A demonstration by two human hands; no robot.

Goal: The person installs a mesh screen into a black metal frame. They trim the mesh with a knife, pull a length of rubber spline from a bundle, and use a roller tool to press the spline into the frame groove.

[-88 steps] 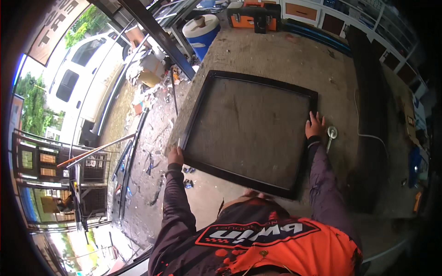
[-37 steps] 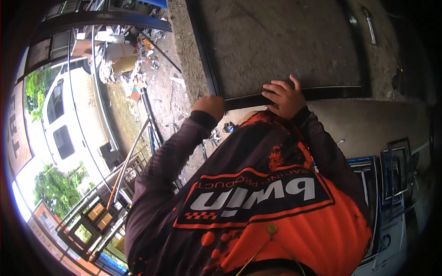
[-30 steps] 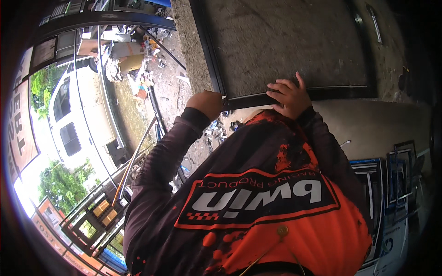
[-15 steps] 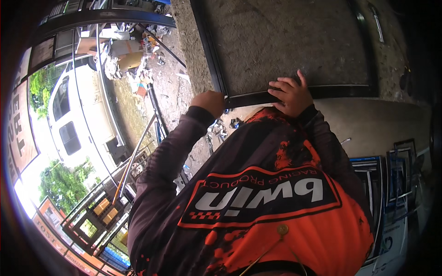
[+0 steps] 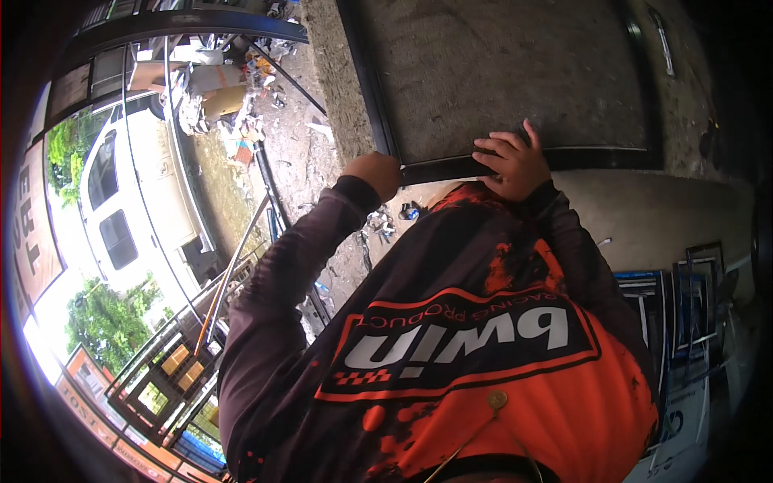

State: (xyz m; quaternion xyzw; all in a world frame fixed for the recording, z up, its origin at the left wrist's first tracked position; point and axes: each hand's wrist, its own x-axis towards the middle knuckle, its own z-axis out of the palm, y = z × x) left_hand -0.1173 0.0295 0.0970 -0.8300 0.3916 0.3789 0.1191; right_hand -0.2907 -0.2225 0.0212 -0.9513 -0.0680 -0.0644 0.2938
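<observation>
A black rectangular frame (image 5: 451, 170) lies on a worktable with a rough, brown, carpet-like top (image 5: 499, 72). At the frame's near left corner is my left hand (image 5: 375, 175), closed in a fist against it. Whatever those fingers hold is hidden. My right hand (image 5: 518, 165) rests over the frame's near bar, its fingers spread and pointing across the bar onto the tabletop. Its palm and thumb are mostly out of sight.
A slim metal piece (image 5: 662, 40) lies at the table's far right. Several frames (image 5: 696, 298) lean at the lower right. Scraps and cardboard (image 5: 221, 88) litter the ground at left, near long bars (image 5: 270, 189). Beyond stands a white vehicle (image 5: 133, 189).
My left fist has shifted slightly right and up along the frame's corner. My right hand stays over the near bar, with its fingers moved only a little.
</observation>
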